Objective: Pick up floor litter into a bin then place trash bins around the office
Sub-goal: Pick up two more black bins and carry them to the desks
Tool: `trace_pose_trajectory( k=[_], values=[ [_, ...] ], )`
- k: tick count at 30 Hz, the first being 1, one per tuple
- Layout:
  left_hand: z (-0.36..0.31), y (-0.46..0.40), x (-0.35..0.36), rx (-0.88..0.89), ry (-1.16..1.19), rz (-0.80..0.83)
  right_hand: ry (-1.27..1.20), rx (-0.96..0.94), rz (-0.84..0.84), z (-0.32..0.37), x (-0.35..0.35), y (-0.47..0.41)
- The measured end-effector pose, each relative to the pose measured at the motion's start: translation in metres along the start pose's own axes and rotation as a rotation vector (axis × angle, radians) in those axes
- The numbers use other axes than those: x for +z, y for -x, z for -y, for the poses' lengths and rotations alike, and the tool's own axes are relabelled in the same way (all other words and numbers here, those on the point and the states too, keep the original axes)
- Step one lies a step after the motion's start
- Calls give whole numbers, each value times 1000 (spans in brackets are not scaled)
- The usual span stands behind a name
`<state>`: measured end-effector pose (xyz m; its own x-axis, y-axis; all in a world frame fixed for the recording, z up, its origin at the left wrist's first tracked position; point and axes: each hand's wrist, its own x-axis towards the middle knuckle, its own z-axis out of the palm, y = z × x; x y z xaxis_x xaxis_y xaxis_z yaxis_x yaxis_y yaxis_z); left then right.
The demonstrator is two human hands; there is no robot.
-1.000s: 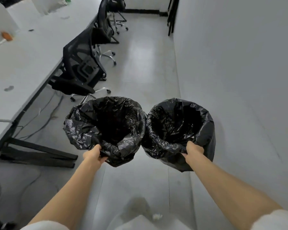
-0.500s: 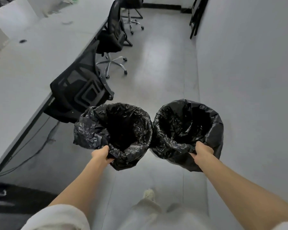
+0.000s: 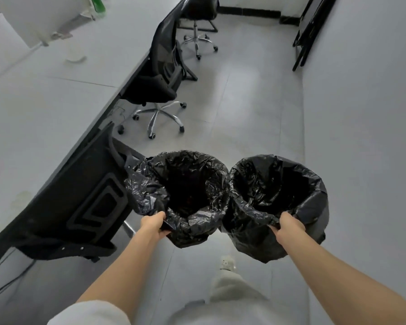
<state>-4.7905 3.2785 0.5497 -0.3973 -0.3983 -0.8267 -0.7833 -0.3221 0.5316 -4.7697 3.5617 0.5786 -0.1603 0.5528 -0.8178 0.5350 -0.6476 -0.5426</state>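
I carry two trash bins lined with black plastic bags, side by side above the floor. My left hand (image 3: 154, 225) grips the near rim of the left bin (image 3: 204, 214). The near rim of the right bin (image 3: 314, 202) is held by my right hand (image 3: 290, 225). The two bins touch each other in the middle. Their insides are dark and I cannot tell what lies in them.
A long grey desk (image 3: 56, 109) runs along the left with black office chairs (image 3: 159, 73) tucked against it; one chair back (image 3: 85, 202) is close to the left bin. A white wall (image 3: 361, 137) stands on the right. Grey floor aisle (image 3: 251, 102) stretches ahead. My leg and shoe (image 3: 227, 266) show below.
I have walked forward along the aisle with both bins; the nearest chair now sits beside the left bin and the far chairs are closer. Both grips are unchanged.
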Motion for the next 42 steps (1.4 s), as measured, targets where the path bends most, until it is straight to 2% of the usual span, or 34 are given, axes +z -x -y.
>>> trace_pose_trajectory(
  k=[7, 13, 17, 22, 27, 32, 37, 42],
  values=[
    [-110, -92, 79, -41, -19, -14, 92, 24, -34, 75, 145, -54],
    [-186, -216, 150, -97, 32, -46, 142, 13, -64, 114, 291, -130],
    [-200, -317, 199, -150, 68, -124, 128, 48, -95, 101, 376, -206],
    [-184, -440, 241, -247, 200, -182, 93, 95, -130, 75, 445, -298],
    [-174, -529, 275, -287, 285, -208, 65, 118, -106, 34, 486, -377],
    [-168, -572, 302, -305, 380, -234, 110, 145, -100, 14, 492, -424],
    [-155, -587, 313, -365, 481, -232, 121, 203, -95, 25, 486, -447],
    [-154, -560, 314, -489, 603, -126, 152, 203, -42, 48, 479, -447]
  ],
)
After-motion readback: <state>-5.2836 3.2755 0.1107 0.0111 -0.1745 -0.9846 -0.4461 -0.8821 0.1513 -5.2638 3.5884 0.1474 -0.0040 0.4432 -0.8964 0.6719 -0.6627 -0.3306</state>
